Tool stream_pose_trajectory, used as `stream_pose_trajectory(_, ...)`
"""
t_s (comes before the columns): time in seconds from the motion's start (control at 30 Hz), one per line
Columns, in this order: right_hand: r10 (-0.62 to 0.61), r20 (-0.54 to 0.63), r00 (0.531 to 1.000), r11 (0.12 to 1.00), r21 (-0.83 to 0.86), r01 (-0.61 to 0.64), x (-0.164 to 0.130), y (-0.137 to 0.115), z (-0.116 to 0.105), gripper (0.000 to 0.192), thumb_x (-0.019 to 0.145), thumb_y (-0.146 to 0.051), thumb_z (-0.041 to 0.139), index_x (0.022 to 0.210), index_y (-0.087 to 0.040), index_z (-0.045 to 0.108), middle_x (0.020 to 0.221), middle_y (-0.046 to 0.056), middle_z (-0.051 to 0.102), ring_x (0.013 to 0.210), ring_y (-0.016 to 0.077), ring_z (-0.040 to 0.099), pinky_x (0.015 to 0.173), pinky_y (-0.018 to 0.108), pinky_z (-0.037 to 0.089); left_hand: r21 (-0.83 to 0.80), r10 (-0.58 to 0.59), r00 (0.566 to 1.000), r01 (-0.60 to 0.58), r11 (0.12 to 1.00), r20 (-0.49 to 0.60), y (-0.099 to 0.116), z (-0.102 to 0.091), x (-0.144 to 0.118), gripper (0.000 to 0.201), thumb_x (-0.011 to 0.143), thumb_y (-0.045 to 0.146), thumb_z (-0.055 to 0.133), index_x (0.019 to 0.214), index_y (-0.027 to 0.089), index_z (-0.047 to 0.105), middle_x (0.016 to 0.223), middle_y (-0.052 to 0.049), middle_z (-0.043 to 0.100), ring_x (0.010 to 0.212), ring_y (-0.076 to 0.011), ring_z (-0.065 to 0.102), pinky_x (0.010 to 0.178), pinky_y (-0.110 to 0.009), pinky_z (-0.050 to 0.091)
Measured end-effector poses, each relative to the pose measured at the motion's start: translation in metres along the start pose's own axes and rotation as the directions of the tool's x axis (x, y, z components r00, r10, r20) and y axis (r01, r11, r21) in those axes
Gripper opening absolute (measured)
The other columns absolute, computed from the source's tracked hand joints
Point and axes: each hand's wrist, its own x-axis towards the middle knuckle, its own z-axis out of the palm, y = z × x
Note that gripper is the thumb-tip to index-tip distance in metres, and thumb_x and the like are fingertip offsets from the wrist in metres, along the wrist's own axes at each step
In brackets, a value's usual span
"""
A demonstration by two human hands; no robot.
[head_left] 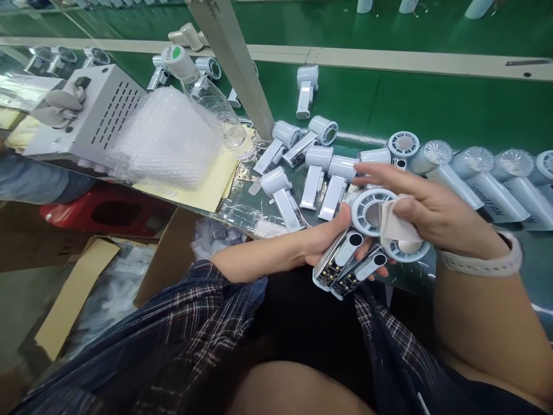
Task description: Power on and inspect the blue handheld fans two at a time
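My left hand (319, 237) is closed around two pale blue handheld fans, held side by side above my lap. The first fan (360, 214) and the second fan (422, 253) both have opened handles, with circuit boards and cylindrical batteries showing. In my right hand (449, 216) a small white cloth (394, 223) is pinched between thumb and index finger, over the fan heads and partly covering them. The other fingers of that hand stretch out to the left. Several fans with opened handles, among them one nearby fan (283, 199), lie on the bench past my left hand.
A row of fans with closed handles (492, 193) lies at the right. Beyond runs a green conveyor belt (345, 109). A metal post (235, 69), plastic bottle (211, 101), bubble-wrap bundle (166, 138) and grey metal box (97, 109) stand left. Below is an open carton (166, 259).
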Motion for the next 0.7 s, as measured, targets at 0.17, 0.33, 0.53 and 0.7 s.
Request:
stream_pose_trajectory(0.17, 0.210, 0.161, 0.964, 0.974, -0.117, -0.192, 0.017, -0.002, 0.012, 0.059, 0.084, -0.059, 0.084, 0.133, -0.028, 0.078, 0.108, 0.005, 0.085, 0.083, 0.0263, 0.079, 0.065, 0.033, 0.063, 0.032, -0.068, 0.995, 0.070, 0.997, -0.069, -0.011, -0.011, 0.000, 0.096, 0.065, 0.107, 0.056, 0.073, 0.012, 0.070, 0.097, -0.017, 0.079, 0.095, -0.0293, 0.079, 0.088, -0.045, 0.068)
stream_pose_trajectory(0.33, 0.183, 0.010, 0.983, 0.969, -0.173, -0.178, 0.011, -0.010, 0.021, 0.050, 0.097, -0.071, 0.065, 0.106, -0.026, 0.084, 0.085, 0.004, 0.081, 0.058, 0.0195, 0.068, 0.055, 0.033, 0.052, 0.079, -0.023, 0.989, 0.035, 0.996, -0.146, -0.011, -0.013, 0.001, 0.094, 0.066, 0.106, 0.059, 0.081, 0.014, 0.072, 0.079, -0.010, 0.074, 0.091, -0.0271, 0.079, 0.078, -0.037, 0.067)
stream_pose_trajectory(0.53, 0.071, -0.541, 0.838, 0.828, -0.436, -0.352, -0.028, 0.029, -0.002, 0.056, 0.110, -0.063, 0.044, 0.114, -0.024, 0.084, 0.111, 0.014, 0.081, 0.113, 0.0417, 0.075, 0.102, 0.067, 0.054, 0.148, -0.012, 1.000, 0.013, 0.989, -0.009, -0.004, -0.004, 0.014, 0.096, 0.050, 0.108, 0.068, 0.075, 0.015, 0.070, 0.086, -0.010, 0.072, 0.098, -0.0283, 0.078, 0.083, -0.036, 0.067)
stream_pose_trajectory(0.7, 0.030, -0.754, 0.657, 0.982, -0.099, -0.158, -0.054, 0.048, 0.040, 0.058, 0.108, -0.052, 0.062, 0.159, -0.026, 0.056, 0.163, 0.014, 0.055, 0.158, 0.0405, 0.042, 0.133, 0.070, 0.026, 0.387, 0.257, 0.963, -0.209, 0.898, -0.076, 0.021, 0.019, 0.011, 0.095, 0.054, 0.111, 0.061, 0.081, 0.020, 0.069, 0.075, -0.004, 0.062, 0.101, -0.0344, 0.076, 0.098, -0.050, 0.064)
